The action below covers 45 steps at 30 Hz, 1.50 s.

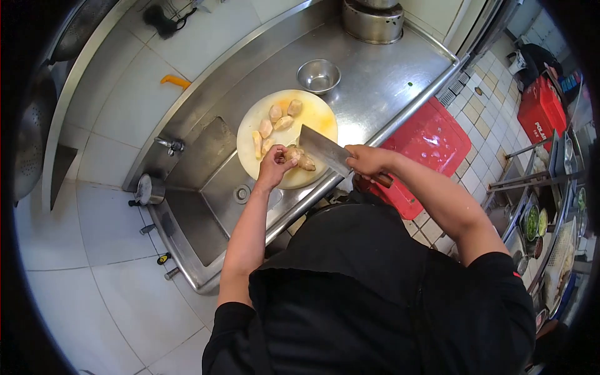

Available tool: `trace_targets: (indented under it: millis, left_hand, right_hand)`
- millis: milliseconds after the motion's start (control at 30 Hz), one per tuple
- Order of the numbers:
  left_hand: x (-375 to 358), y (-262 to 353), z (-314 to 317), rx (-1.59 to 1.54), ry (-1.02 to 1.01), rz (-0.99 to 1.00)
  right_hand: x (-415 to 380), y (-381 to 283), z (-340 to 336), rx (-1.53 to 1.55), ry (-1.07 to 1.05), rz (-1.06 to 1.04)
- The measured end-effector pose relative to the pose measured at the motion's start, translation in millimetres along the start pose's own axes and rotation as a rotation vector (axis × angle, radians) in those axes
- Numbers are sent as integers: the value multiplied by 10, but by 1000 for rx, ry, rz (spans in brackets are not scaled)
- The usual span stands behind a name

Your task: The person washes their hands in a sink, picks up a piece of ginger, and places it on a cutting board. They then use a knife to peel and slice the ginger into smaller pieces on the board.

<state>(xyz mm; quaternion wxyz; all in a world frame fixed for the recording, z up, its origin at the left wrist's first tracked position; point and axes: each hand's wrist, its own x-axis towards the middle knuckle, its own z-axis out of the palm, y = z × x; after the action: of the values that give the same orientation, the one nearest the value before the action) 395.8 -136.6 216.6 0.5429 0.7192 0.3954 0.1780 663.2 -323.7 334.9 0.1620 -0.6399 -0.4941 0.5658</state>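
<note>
My left hand [275,167] has its fingers closed around a knobby, light brown piece of ginger [302,159] on the round cutting board [287,184]. In my right hand [366,160] is the wooden handle of a cleaver [325,149]. Its broad blade reaches over the right side of the board, close to the ginger. Several pale peeled pieces [283,122] lie on the board, beyond and to the left of my left hand. The far part of the board has a yellow-orange stain.
A metal bowl [319,76] stands just past the board, with a steel pot [373,24] at the counter's far end. The sink basin [195,225] opens on the left beneath a tap [169,146]. A red stool-like plastic item [431,147] is to the right, by racks of food containers [531,222].
</note>
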Motion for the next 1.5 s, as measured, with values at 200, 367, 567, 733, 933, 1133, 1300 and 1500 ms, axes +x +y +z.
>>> trace_targets:
  millis: [200,367,567,733,933,1133,1300,1500]
  left_hand:
    - [-284,184,23,-6,136,-15]
    - [-270,26,-31,194,103,-15]
    - [-345,304,92,267,201,-133]
    - [-421,388,144,242,196,-188]
    - [-461,162,128,66,179,-113]
    - [-393,93,63,-95,174,-176]
    - [-415,202,20,98,179,-201]
    - [-510,344,41,199,201,-220]
  right_hand:
    - [-23,279,277,-326,348,-159]
    - [-308,157,375,-327,392,-166]
    - [-419,217,431,-394,426,-117]
    - [-395,260,451,-390,452,-134]
    - [-408,247,498,-357,430,-153]
    - [-286,144,605,-443,445,-225]
    - [-162,89,633,-482,402,-233]
    - [-108,53,650,-531,390,-246]
